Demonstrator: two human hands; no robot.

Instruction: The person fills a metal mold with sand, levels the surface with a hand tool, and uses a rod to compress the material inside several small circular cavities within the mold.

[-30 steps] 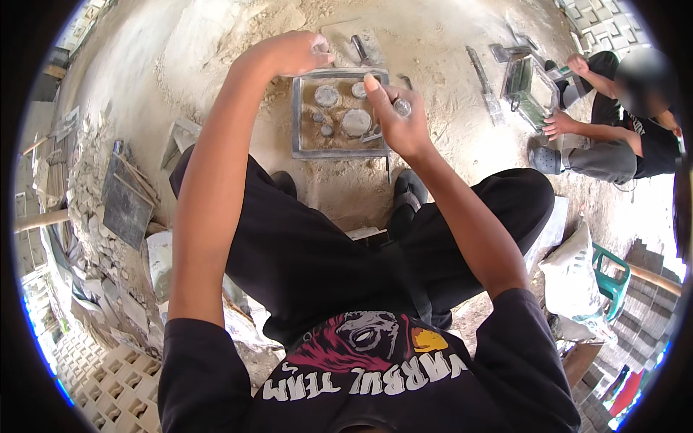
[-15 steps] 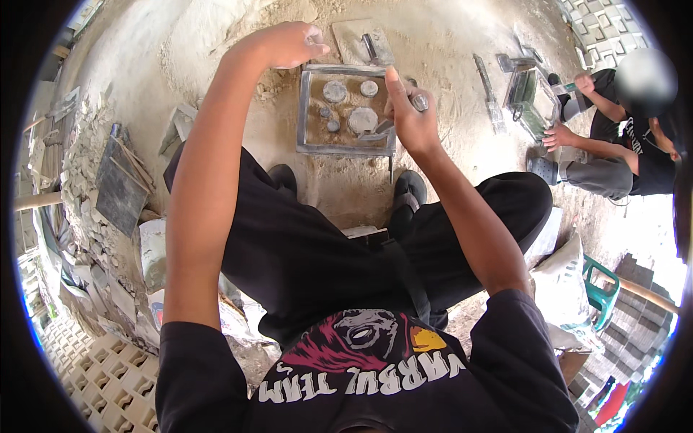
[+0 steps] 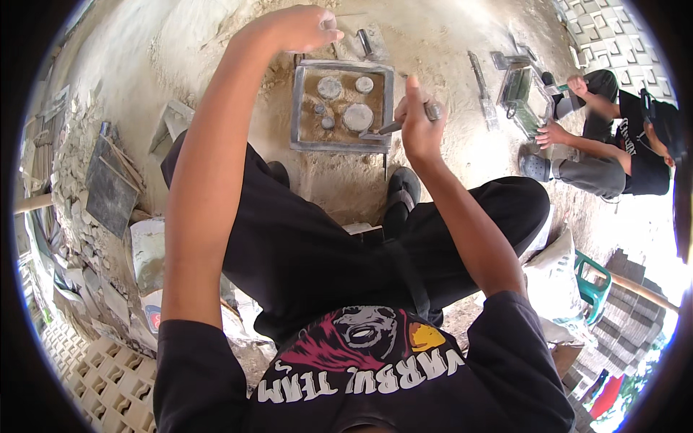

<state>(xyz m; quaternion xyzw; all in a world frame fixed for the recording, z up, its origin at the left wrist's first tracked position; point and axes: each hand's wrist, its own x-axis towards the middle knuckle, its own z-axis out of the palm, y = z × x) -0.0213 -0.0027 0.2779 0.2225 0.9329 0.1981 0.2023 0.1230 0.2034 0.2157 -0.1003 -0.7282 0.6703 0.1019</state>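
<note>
Right hand [image 3: 417, 128]: closed round a small metal trowel [image 3: 404, 123], its blade tip resting on the near right corner of a square metal mould frame [image 3: 297, 101] that lies on sandy ground between the two hands. Left hand [image 3: 299, 29]: fingers curled just beyond the frame's far left corner, and whether it grips anything cannot be told. Inside the frame: brown sand bearing four grey round discs [image 3: 358, 116]; well to the right of the right hand, another person [image 3: 613, 144] crouches over a second frame [image 3: 523, 97].
</note>
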